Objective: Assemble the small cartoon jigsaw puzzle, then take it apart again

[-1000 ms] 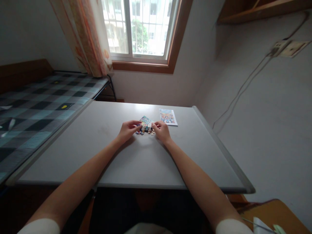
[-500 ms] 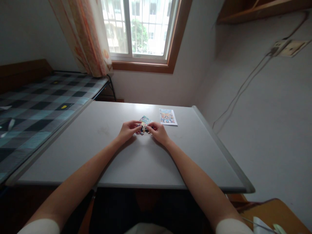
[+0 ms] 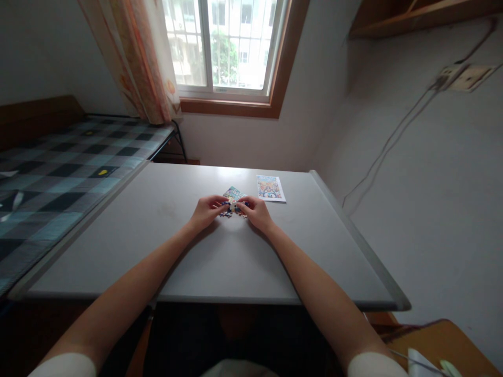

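Note:
Both hands meet over the middle of the table, pinching small dark-and-white jigsaw puzzle pieces (image 3: 232,207) between thumbs and fingers. My left hand (image 3: 207,209) is closed on the left side of them, and my right hand (image 3: 254,209) on the right side. Whether the pieces are joined is too small to tell. Just beneath and behind the fingertips lies a partly assembled colourful jigsaw puzzle (image 3: 232,191), its near edge jagged and its middle covered by the hands. To the right of it is a picture card (image 3: 271,188) with a penguin-like figure.
The white table (image 3: 231,262) has raised side edges. A bed with a checked cover (image 3: 78,167) stands along the left. At the right wall hang a cable (image 3: 377,162) and a socket (image 3: 467,77). A wooden stool or chair (image 3: 451,340) is at the lower right.
The pieces between my fingertips have tilted slightly, and the fingers have shifted a little. My arms, the puzzle and the card stay in place.

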Demonstrator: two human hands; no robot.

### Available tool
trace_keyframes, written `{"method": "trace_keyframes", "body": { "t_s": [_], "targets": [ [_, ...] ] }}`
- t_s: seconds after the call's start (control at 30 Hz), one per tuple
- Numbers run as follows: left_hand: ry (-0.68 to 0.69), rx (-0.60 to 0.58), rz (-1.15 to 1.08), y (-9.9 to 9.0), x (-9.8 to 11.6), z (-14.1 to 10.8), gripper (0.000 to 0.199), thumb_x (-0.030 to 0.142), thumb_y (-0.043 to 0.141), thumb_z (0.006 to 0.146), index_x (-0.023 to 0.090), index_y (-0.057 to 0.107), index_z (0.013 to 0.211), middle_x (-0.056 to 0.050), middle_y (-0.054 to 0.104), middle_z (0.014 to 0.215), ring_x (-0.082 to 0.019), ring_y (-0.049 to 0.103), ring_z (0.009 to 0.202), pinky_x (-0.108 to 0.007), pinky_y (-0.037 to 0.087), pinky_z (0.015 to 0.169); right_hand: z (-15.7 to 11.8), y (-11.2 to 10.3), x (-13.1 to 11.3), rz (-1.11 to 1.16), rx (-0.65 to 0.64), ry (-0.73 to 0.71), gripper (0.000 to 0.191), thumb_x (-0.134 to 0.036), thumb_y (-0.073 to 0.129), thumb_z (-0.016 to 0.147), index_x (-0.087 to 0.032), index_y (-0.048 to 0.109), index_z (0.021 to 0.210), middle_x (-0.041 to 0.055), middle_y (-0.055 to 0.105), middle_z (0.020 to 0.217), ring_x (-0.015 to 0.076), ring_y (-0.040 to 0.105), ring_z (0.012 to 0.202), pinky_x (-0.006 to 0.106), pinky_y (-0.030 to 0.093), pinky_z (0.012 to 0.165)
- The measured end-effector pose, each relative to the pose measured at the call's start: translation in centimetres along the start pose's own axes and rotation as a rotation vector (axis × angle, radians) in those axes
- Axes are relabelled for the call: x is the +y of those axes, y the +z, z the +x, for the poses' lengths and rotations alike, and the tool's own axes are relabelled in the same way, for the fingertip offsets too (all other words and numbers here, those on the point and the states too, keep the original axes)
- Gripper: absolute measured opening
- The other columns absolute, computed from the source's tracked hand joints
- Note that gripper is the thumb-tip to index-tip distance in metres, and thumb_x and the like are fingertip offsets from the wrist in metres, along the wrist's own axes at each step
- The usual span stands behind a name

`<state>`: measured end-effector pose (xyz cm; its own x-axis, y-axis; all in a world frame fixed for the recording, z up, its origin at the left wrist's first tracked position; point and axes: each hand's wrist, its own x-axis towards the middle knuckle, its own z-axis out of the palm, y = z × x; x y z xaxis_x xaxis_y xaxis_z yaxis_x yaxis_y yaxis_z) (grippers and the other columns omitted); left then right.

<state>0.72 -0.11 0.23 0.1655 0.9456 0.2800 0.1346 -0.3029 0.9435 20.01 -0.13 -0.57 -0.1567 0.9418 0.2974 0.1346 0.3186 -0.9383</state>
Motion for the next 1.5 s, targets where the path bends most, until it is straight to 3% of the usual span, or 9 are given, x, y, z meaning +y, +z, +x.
{"method": "trace_keyframes", "body": {
  "t_s": [0.2, 0.53, 0.73, 0.87, 1.03, 1.17, 1.3, 1.5],
  "targets": [
    [-0.051, -0.059, -0.02, 0.1, 0.4, -0.3, 0.046, 0.044, 0.081, 0.063, 0.012, 0.072, 0.095, -0.008, 0.072, 0.077, -0.015, 0.064, 0.061, -0.026, 0.051, 0.056, -0.1, -0.2, 0.1, -0.135, 0.031, -0.055, 0.022, -0.037, 0.066, 0.077, -0.017, 0.07, 0.084, 0.0004, 0.065, 0.063, 0.0114, 0.055, 0.054, 0.023, 0.043, 0.052],
    [-0.193, -0.09, -0.265, 0.0, 1.3, -0.3, 0.046, 0.04, 0.085, 0.059, 0.01, 0.072, 0.091, -0.007, 0.071, 0.073, -0.015, 0.064, 0.058, -0.028, 0.053, 0.058, -0.1, -0.1, -0.5, -0.027, 0.033, -0.076, 0.027, -0.043, 0.068, 0.075, -0.018, 0.069, 0.084, 0.0018, 0.067, 0.071, 0.0128, 0.059, 0.06, 0.024, 0.047, 0.056],
    [-0.249, -0.114, -0.347, -0.2, 1.1, -0.3, 0.047, 0.037, 0.086, 0.06, 0.011, 0.07, 0.096, -0.007, 0.071, 0.074, -0.013, 0.064, 0.06, -0.027, 0.053, 0.061, 0.2, 0.0, -0.6, 0.088, 0.049, 0.021, 0.036, -0.051, 0.068, 0.072, -0.017, 0.068, 0.081, 0.0018, 0.065, 0.062, 0.0141, 0.059, 0.054, 0.026, 0.048, 0.052],
    [-0.266, -0.061, -0.388, -0.3, 0.6, 0.0, 0.048, 0.038, 0.086, 0.058, 0.011, 0.07, 0.094, -0.006, 0.071, 0.073, -0.013, 0.063, 0.059, -0.027, 0.052, 0.061, 0.2, -0.5, -0.6, -0.053, 0.124, -0.015, 0.035, -0.05, 0.06, 0.081, -0.017, 0.069, 0.084, 0.0011, 0.064, 0.058, 0.0146, 0.059, 0.054, 0.027, 0.047, 0.055],
    [-0.266, -0.026, -0.367, -0.2, 0.7, 0.0, 0.048, 0.037, 0.086, 0.058, 0.011, 0.071, 0.095, -0.006, 0.072, 0.076, -0.013, 0.063, 0.061, -0.026, 0.052, 0.063, 0.0, -1.0, -0.7, -0.328, 0.161, -0.145, 0.032, -0.044, 0.056, 0.086, -0.018, 0.073, 0.082, 0.0059, 0.066, 0.079, 0.0157, 0.061, 0.072, 0.028, 0.048, 0.067],
    [-0.249, -0.038, -0.314, -0.1, 1.0, -0.3, 0.045, 0.037, 0.086, 0.058, 0.012, 0.071, 0.092, -0.008, 0.073, 0.078, -0.016, 0.066, 0.067, -0.027, 0.052, 0.065, -0.2, -0.7, -0.9, -0.285, 0.075, -0.175, 0.031, -0.046, 0.06, 0.085, -0.018, 0.073, 0.085, 0.0063, 0.064, 0.088, 0.0144, 0.061, 0.075, 0.026, 0.048, 0.065],
    [-0.219, -0.057, -0.265, 0.0, 1.2, -0.3, 0.044, 0.038, 0.086, 0.058, 0.012, 0.072, 0.091, -0.007, 0.072, 0.075, -0.016, 0.065, 0.065, -0.028, 0.051, 0.063, -0.3, -0.4, -0.9, -0.193, -0.051, -0.134, 0.03, -0.047, 0.066, 0.079, -0.018, 0.07, 0.086, 0.0036, 0.066, 0.079, 0.0133, 0.06, 0.068, 0.026, 0.047, 0.062],
    [-0.197, -0.104, -0.173, 0.1, 1.6, -0.4, 0.04, 0.045, 0.084, 0.059, 0.012, 0.074, 0.079, -0.005, 0.069, 0.064, -0.012, 0.058, 0.053, -0.025, 0.047, 0.054, -0.2, -0.2, -0.8, -0.145, -0.011, -0.144, 0.024, -0.043, 0.066, 0.078, -0.019, 0.069, 0.082, 0.0029, 0.068, 0.079, 0.0144, 0.061, 0.071, 0.027, 0.048, 0.065]
  ]
}}
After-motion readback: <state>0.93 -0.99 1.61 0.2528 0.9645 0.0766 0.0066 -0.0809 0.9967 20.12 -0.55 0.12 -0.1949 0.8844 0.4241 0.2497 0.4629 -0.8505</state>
